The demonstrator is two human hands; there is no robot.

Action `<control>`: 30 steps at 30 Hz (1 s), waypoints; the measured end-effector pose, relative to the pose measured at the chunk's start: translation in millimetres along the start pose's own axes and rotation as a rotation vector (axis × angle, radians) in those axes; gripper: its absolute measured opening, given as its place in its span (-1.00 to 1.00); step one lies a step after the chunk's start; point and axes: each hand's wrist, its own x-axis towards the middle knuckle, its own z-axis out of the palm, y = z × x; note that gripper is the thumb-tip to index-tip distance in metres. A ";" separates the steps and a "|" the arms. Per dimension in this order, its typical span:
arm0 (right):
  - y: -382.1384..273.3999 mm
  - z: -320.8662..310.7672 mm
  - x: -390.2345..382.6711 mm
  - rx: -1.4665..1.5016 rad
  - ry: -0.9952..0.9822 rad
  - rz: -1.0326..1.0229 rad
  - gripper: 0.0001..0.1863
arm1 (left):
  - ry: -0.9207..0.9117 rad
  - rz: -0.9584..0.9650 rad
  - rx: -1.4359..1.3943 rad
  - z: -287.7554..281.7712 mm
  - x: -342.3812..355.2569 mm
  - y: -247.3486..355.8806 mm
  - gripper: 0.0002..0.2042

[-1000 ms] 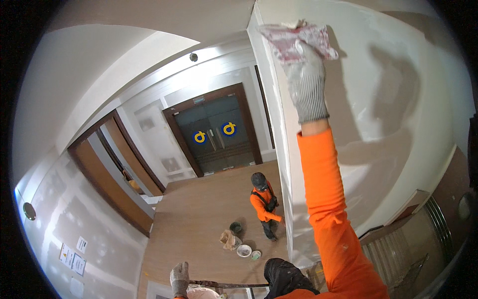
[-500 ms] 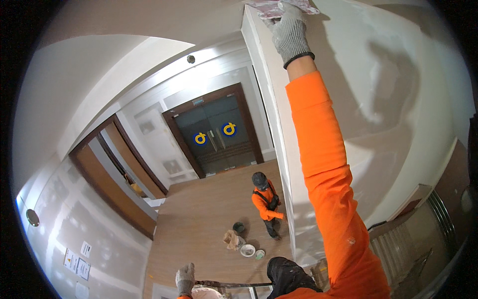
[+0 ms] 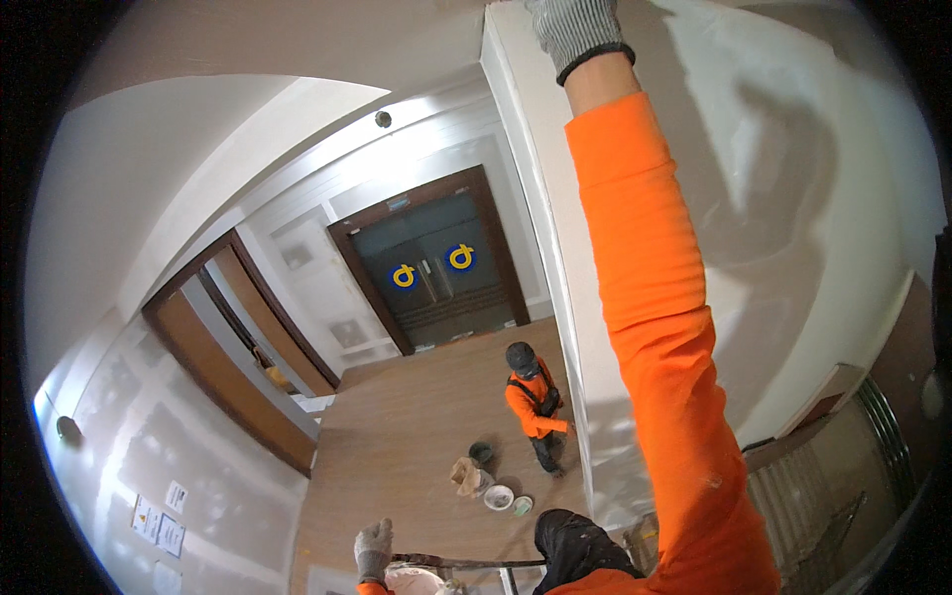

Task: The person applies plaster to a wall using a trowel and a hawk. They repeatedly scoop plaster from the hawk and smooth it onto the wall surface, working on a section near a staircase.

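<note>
My right arm in its orange sleeve reaches up along the pale plastered wall (image 3: 734, 297). My right hand (image 3: 580, 28), in a grey knitted glove with a dark cuff, is at the wall's top, near the ceiling. The picture's upper edge cuts off its fingers and the broad plaster-smeared filling knife they gripped a moment ago. My left hand (image 3: 374, 550), gloved in grey, is low down with its fingers curled closed; what they hold, if anything, is hidden. Beside it are a dark rail (image 3: 466, 563) and a pinkish-white plaster-smeared tub (image 3: 416, 579).
Far below, a co-worker (image 3: 535, 397) in an orange top and dark cap stands close to the wall's corner edge (image 3: 545, 238). Near them on the wooden floor are a paper sack (image 3: 466, 476), a dark bucket (image 3: 481, 453) and white tubs (image 3: 499, 497). Glass double doors (image 3: 431, 263) stand beyond.
My right hand has moved up the wall, taking the filling knife out of the picture. My left hand has shifted little. The co-worker stays by the wall's corner.
</note>
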 end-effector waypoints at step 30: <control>-11.9 -80.2 33.1 0.195 -0.286 -0.287 -0.86 | -0.021 -0.016 0.053 -12.1 -5.6 46.9 -0.53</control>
